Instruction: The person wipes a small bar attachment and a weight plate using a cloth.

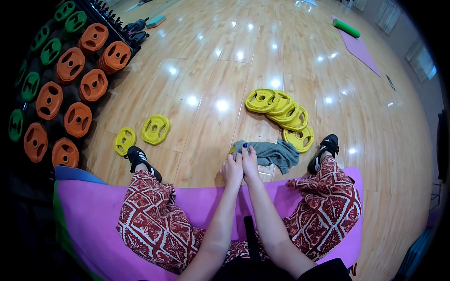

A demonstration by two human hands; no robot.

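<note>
My left hand (231,169) and my right hand (250,162) are side by side and touching, with fingers curled or pressed together, beyond the pink mat (197,199). Dark nail polish shows at the fingertips. A small yellow bit shows by the left fingers; whatever the hands hold is mostly hidden. Just to the right of them, a crumpled grey cloth (274,153) lies on the wooden floor. Several yellow weight plates (298,138) overlap in a row behind the cloth.
Two yellow plates (156,129) lie near the left shoe (139,158). A rack on the left bears orange plates (78,120) and green plates (30,86). A green roller (346,28) rests on a pink mat at the far right. The right shoe (324,151) stands beside the plates.
</note>
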